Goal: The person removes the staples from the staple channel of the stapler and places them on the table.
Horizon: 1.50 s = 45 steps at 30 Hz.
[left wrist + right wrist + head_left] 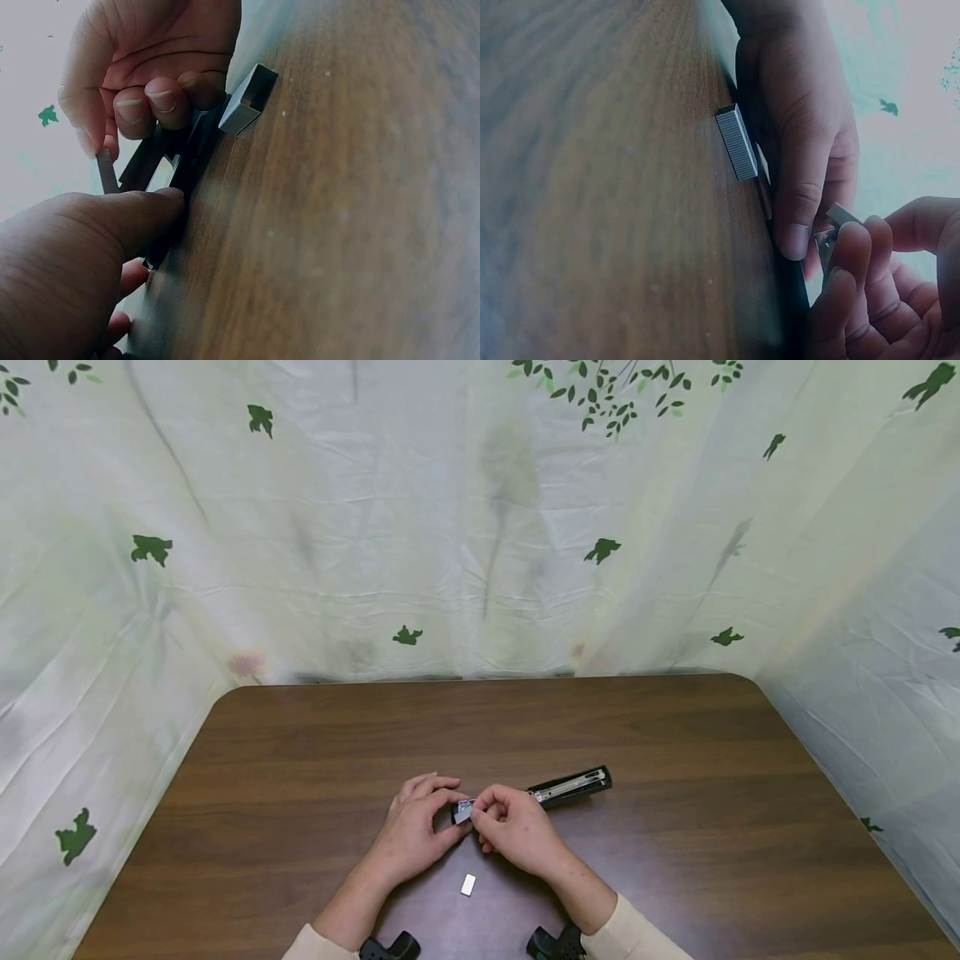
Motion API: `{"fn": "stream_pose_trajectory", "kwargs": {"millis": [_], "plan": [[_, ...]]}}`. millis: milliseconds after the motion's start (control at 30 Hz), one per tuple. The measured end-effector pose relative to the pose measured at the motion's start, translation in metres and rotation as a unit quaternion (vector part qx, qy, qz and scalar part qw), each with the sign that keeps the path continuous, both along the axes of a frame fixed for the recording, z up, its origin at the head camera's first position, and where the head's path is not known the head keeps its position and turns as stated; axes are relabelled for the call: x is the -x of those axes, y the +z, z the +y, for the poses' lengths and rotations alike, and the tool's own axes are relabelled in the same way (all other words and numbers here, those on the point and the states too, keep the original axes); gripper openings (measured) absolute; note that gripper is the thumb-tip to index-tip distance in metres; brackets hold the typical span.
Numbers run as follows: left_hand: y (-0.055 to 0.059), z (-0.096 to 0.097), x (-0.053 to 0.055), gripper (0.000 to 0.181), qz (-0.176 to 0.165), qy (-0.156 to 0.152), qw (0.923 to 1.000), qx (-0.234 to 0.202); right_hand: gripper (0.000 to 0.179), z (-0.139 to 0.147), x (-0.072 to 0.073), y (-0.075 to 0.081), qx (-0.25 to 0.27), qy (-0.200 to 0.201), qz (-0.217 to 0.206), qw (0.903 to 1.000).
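A black stapler [581,786] lies opened on the table, its metal channel showing and its far end pointing right. My left hand [415,817] grips the near end, the thumb on one side and fingers on the other. Just over that end, my right hand [519,828] pinches a short strip of staples [841,215] between thumb and fingertips. That strip also shows in the left wrist view, as a dark staple strip [107,171] tilted above the stapler. A second strip of staples [468,885] rests on the table in front of both hands.
The brown wooden table [337,735] has rounded far corners. Behind it and at the sides hangs a pale curtain [420,527] with green leaf and bird prints. Black wrist devices [390,947] sit by the cream sleeves [630,935] at the near edge.
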<state>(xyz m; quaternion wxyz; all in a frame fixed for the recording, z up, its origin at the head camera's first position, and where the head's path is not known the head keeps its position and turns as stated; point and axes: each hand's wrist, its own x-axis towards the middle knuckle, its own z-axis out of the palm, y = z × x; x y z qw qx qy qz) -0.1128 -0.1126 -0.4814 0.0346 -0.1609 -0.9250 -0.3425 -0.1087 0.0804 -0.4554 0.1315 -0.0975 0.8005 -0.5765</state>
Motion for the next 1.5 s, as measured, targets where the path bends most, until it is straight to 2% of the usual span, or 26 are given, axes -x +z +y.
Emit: {"fn": "stream_pose_trajectory", "kwargs": {"millis": [333,767,933,1067,1267,1500], "plan": [[-0.001,0.000,0.001,0.030,0.007,0.001,1.0000,0.002,0.008,0.000,0.000,0.000,-0.017,0.002,0.011,0.9998],[-0.001,0.001,0.000,0.030,0.008,0.001,1.0000,0.004,0.007,0.002,0.001,0.001,-0.007,0.013,0.001,0.9999],[-0.002,0.001,0.000,0.029,0.006,0.003,0.9999,0.008,0.004,0.008,0.003,0.003,-0.023,0.040,-0.014,0.9988],[-0.002,0.001,0.000,0.029,0.003,0.004,0.9999,0.010,0.005,0.014,0.006,0.005,-0.055,0.067,-0.016,0.9961],[-0.001,0.001,0.001,0.029,-0.004,0.003,0.9999,0.009,0.012,0.025,0.010,0.006,-0.116,0.121,-0.002,0.9858],[-0.001,0.000,0.001,0.029,-0.004,0.001,0.9999,0.014,0.015,0.031,0.012,0.007,-0.144,0.171,-0.006,0.9746]]}}
